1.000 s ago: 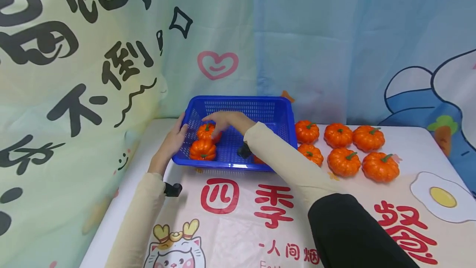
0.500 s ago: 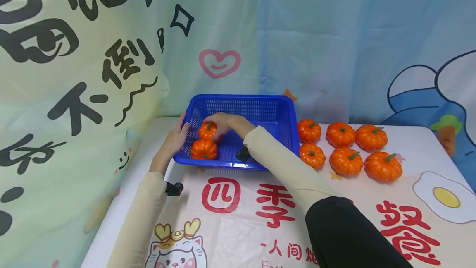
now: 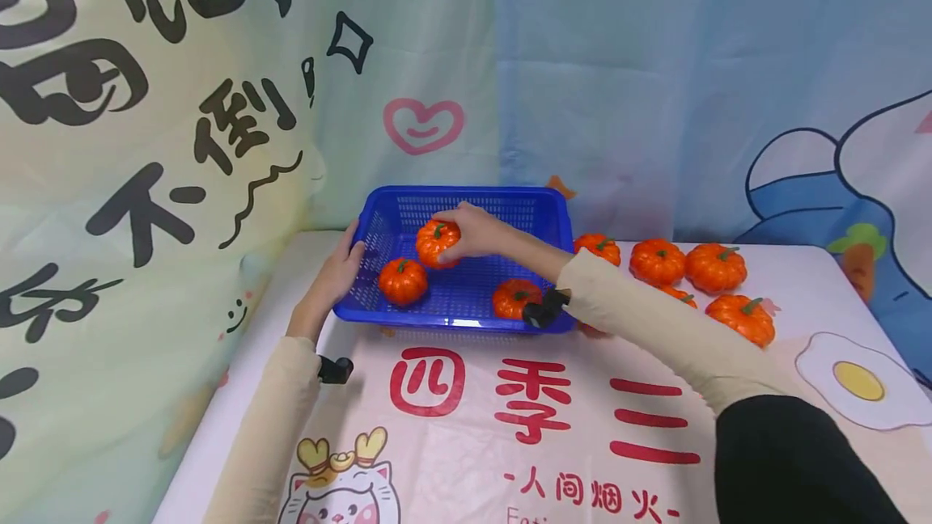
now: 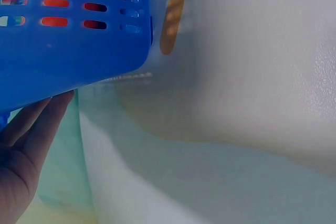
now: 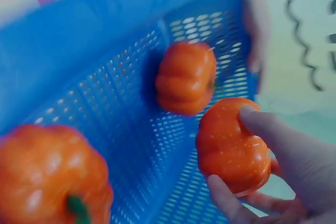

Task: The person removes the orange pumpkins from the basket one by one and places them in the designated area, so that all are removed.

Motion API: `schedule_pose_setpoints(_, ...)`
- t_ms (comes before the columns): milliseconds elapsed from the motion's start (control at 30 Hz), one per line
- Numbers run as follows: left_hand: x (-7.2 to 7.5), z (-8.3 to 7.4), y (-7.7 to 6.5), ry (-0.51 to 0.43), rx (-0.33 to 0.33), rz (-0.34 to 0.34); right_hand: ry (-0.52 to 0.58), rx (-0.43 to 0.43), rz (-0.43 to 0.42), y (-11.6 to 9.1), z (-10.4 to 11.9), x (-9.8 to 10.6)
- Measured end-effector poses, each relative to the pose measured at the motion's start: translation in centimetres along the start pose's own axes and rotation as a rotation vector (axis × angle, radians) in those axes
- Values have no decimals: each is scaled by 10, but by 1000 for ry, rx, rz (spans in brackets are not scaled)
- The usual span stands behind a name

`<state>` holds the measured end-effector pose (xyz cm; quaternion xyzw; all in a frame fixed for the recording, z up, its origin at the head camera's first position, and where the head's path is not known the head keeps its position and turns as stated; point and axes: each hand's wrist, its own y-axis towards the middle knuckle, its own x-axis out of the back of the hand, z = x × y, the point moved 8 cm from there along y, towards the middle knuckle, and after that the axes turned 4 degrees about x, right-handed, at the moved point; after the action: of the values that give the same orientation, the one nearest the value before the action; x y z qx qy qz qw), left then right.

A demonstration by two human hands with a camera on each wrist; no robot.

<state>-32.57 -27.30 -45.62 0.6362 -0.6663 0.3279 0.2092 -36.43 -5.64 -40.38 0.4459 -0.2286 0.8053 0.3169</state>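
Observation:
My right hand [image 3: 476, 231] grips a small orange toy pumpkin [image 3: 435, 244] with a green stem, over the left half of a blue plastic basket [image 3: 455, 320]. In the right wrist view, thumb and fingers are spread round the pumpkin [image 5: 231, 148]. A second pumpkin [image 3: 403, 281] lies in the basket's front left, and a third pumpkin [image 3: 515, 298] near its front right corner. My left hand [image 3: 336, 269] holds the basket's left rim, thumb at the top edge. The left wrist view shows its fingers [image 4: 50, 121] along the outer wall.
Several more pumpkins [image 3: 716, 268] stand on the table to the right of the basket, partly hidden by my right sleeve [image 3: 655, 322]. A printed cloth [image 3: 451, 459] covers the table. A patterned curtain [image 3: 597, 87] hangs right behind the basket.
My right hand has lifted the pumpkin from the basket's left end and moved right with it. The front left pumpkin has shifted slightly, and the pumpkin at the front right has come into sight.

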Motion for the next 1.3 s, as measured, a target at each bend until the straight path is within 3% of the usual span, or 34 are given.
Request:
schedule_pose_setpoints(133, 1, 2, -1, 5, -3, -2, 74, -38, -65, -52, -4, 21)
schedule_pose_setpoints(267, 4, 7, -2, 4, 12, 1, 114, -54, -103, -99, -8, 29)
schedule_pose_setpoints(600, 2, 8, 1, 5, 29, 18, 182, -135, -136, -184, -33, 26)
schedule_pose_setpoints(800, -4, 4, 0, -3, 21, 19, 262, -160, -154, -233, -23, 14)
schedule_pose_setpoints(1000, -2, 5, -2, 1, 14, 14, 343, -173, -144, -267, -15, 2)
schedule_pose_setpoints(1300, 0, 2, -2, 6, 16, 19, 381, -219, -132, -294, -32, -16)
